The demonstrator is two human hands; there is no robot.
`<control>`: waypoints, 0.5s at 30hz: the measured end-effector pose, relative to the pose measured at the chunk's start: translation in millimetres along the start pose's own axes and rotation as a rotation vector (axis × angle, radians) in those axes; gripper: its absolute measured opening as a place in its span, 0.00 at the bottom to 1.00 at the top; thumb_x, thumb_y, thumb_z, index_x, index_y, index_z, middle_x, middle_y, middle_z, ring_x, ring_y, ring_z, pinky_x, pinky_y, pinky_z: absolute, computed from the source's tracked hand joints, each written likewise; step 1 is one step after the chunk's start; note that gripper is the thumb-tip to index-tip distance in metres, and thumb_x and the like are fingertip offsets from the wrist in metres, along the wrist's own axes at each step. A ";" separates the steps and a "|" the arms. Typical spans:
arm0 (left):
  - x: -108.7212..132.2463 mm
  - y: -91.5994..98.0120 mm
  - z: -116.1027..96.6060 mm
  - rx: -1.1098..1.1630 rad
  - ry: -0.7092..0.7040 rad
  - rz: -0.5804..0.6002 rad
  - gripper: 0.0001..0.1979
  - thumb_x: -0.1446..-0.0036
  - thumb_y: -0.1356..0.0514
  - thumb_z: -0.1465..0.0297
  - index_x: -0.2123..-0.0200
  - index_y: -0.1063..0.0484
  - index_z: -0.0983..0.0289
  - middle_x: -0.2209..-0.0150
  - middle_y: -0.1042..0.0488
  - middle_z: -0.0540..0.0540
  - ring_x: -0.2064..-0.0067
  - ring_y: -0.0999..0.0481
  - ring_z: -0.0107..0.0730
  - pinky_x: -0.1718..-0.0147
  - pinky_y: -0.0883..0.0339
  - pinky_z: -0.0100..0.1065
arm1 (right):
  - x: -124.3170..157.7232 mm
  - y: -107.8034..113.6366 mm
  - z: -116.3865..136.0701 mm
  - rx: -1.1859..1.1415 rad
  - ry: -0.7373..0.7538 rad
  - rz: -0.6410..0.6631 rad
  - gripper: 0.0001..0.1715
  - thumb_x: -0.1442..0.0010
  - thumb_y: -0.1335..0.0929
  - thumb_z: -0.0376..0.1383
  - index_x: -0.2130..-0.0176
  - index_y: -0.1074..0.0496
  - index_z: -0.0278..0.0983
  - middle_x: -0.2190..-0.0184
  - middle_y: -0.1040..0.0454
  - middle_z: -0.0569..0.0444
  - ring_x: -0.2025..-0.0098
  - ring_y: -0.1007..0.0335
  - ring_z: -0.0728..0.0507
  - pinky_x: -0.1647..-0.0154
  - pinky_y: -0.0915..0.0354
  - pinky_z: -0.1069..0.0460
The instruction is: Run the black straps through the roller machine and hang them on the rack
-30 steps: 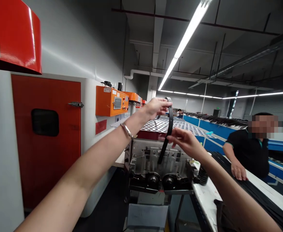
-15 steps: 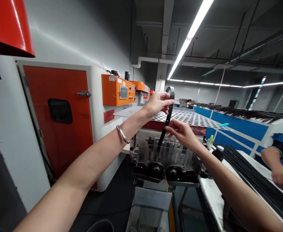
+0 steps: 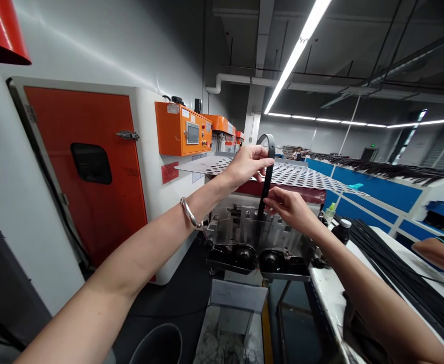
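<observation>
Of the co-worker at the right, only a forearm (image 3: 433, 254) at the picture's edge now, torso and hand gone from view. Less of the black strap (image 3: 266, 177) showing below the right hand (image 3: 285, 207), its lower end lost against the machine's clear guard (image 3: 240, 230). Red hood (image 3: 0, 35) shrunk further into the top-left corner. New along the bottom edge: the curved rim of a round dark bin (image 3: 156, 345).

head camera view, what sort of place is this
Probably a factory production floor: an orange control box, a perforated metal sheet over a machine, and long blue racks draped with black strips.
</observation>
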State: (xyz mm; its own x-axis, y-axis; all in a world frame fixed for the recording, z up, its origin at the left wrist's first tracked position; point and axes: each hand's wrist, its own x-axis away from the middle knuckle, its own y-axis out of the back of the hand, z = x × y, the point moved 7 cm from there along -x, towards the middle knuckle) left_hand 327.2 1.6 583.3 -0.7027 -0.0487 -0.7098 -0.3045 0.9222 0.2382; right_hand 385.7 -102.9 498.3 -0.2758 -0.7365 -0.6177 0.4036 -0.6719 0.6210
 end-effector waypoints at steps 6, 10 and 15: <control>15.1 -7.6 19.1 -0.284 0.108 0.056 0.07 0.44 0.38 0.71 0.74 0.32 0.64 0.83 0.37 0.44 0.83 0.40 0.20 0.80 0.48 0.30 | 17.1 1.4 -4.8 0.375 0.068 -0.006 0.12 0.36 0.33 0.41 0.68 0.31 0.37 0.71 0.29 0.55 0.72 0.36 0.48 0.70 0.42 0.53; 25.6 -14.2 27.7 -0.411 0.068 0.040 0.10 0.48 0.37 0.71 0.79 0.32 0.65 0.80 0.35 0.46 0.77 0.38 0.22 0.75 0.45 0.30 | 48.3 8.2 -2.0 0.363 0.009 -0.120 0.13 0.36 0.33 0.44 0.58 0.29 0.37 0.69 0.30 0.55 0.71 0.37 0.47 0.69 0.43 0.53; 47.1 -22.8 40.3 -0.646 0.120 -0.015 0.09 0.48 0.36 0.68 0.77 0.27 0.65 0.77 0.28 0.50 0.72 0.31 0.28 0.72 0.43 0.32 | 119.7 -37.7 -25.6 -0.011 -0.209 0.110 0.17 0.34 0.36 0.47 0.65 0.29 0.37 0.72 0.29 0.55 0.70 0.36 0.47 0.71 0.44 0.54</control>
State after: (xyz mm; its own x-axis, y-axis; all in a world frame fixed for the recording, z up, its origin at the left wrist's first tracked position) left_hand 327.0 -6.3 517.7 -0.7507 -0.1368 -0.6463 -0.6136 0.5067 0.6056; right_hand 359.8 -163.7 388.6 -0.4043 -0.8059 -0.4326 0.4499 -0.5870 0.6730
